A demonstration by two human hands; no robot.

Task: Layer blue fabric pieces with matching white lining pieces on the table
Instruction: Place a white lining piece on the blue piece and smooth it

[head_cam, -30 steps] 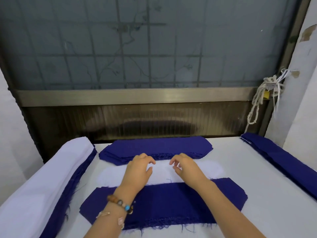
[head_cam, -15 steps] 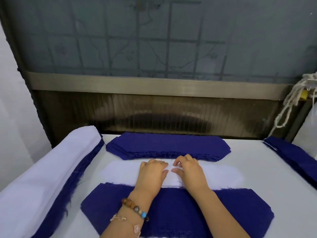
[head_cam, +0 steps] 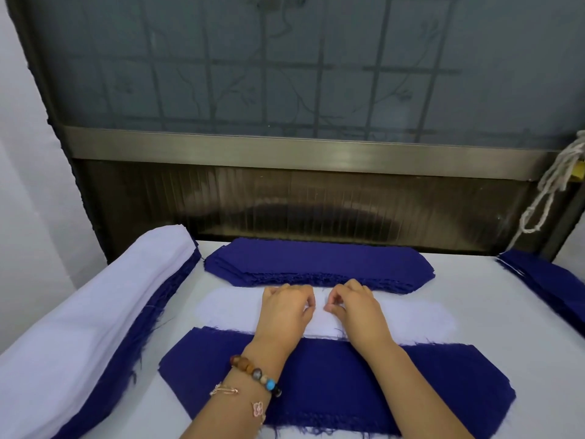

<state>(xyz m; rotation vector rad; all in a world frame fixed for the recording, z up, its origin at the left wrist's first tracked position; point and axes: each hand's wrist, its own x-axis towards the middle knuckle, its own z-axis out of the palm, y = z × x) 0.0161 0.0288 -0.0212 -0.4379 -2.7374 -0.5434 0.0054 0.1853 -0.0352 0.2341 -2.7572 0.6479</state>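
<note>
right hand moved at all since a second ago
Yes. Judged against the blue stack behind it, the right hand has shifted toward the left hand, narrowing the gap over the white lining piece.

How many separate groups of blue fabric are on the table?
4: a dark blue fabric stack at far centre; one flat blue piece nearest the camera; a blue stack at the right edge; blue layers beneath the white fabric pile at left. Pieces within stacks can't be counted.

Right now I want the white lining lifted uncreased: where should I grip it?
Pinch the white lining near its middle, reaching over the blue piece from the near side, as left hand and right hand do. Flat and long, it likely needs two pinches.
</note>
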